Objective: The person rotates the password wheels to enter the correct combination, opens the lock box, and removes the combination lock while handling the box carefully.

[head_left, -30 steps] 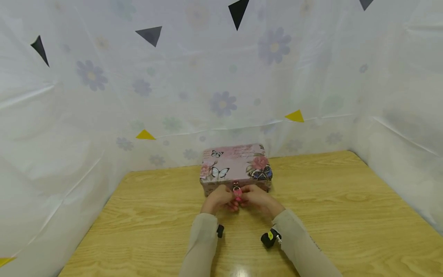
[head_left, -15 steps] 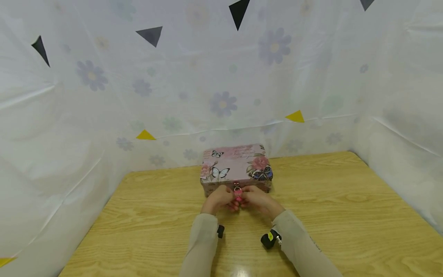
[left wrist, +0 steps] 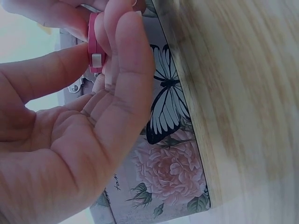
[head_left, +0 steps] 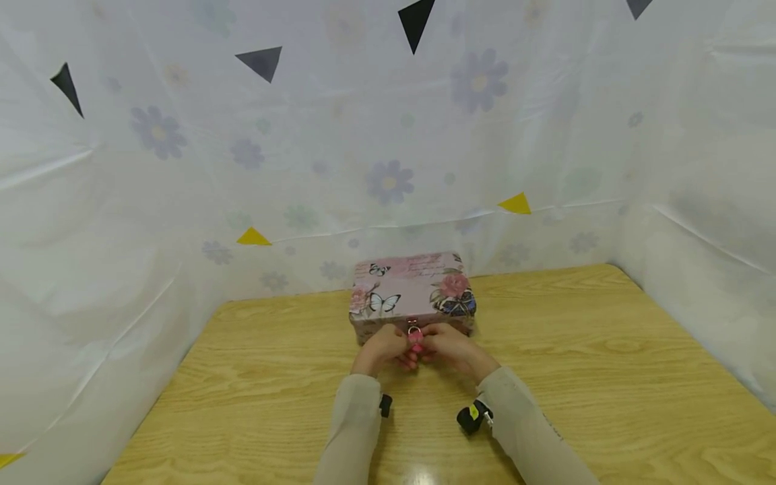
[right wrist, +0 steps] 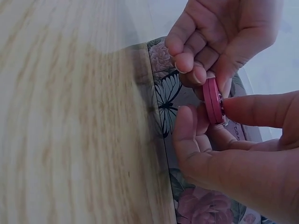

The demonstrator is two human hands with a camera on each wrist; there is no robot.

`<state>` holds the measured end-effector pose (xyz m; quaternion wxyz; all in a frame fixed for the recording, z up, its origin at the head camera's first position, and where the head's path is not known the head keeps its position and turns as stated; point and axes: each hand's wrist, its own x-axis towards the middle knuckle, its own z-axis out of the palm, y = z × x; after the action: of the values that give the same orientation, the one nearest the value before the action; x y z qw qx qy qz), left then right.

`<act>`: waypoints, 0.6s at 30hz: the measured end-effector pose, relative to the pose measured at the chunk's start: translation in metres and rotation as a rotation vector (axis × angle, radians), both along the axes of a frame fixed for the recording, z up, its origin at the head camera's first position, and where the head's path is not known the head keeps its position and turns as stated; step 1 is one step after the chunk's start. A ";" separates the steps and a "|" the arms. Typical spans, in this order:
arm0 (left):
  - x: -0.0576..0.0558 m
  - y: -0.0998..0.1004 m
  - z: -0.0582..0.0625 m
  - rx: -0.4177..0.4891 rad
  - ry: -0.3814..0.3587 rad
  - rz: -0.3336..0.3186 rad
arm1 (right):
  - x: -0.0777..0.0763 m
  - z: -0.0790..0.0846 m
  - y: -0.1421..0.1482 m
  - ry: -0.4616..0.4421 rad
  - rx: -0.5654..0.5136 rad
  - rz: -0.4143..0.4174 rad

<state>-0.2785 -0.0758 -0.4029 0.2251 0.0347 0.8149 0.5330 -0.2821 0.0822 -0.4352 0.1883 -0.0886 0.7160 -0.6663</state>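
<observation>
A pink padlock (head_left: pixel 415 341) with a silver shackle hangs at the metal clasp (head_left: pixel 413 322) on the front of a pink lidded box (head_left: pixel 409 286). Butterflies and roses decorate the box, whose lid is down. My left hand (head_left: pixel 384 346) pinches the padlock from the left, while my right hand (head_left: pixel 453 348) pinches it from the right. In the left wrist view the padlock (left wrist: pixel 96 44) shows its edge with a small pale square on it, between thumb and fingers. The right wrist view has small dark parts on the padlock's (right wrist: pixel 213 100) face beside the right thumb.
The box stands at the back of a wood-grain table (head_left: pixel 273 404), close to a flower-patterned white sheet (head_left: pixel 327 135) that also rises at both sides. Black and yellow triangles are stuck on it. A black wrist device (head_left: pixel 471 417) sits under the right sleeve.
</observation>
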 end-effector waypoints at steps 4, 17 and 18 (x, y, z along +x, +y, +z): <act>-0.001 0.000 0.000 0.004 0.003 -0.009 | -0.001 -0.001 0.000 -0.002 0.002 0.002; -0.001 0.002 0.000 -0.009 0.020 -0.021 | 0.004 0.004 -0.004 -0.020 -0.029 0.003; -0.001 0.002 0.000 -0.010 0.022 -0.022 | 0.004 0.004 -0.004 -0.019 -0.026 0.000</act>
<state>-0.2796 -0.0740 -0.4032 0.2221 0.0484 0.8196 0.5259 -0.2781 0.0783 -0.4311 0.1939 -0.0850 0.7056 -0.6763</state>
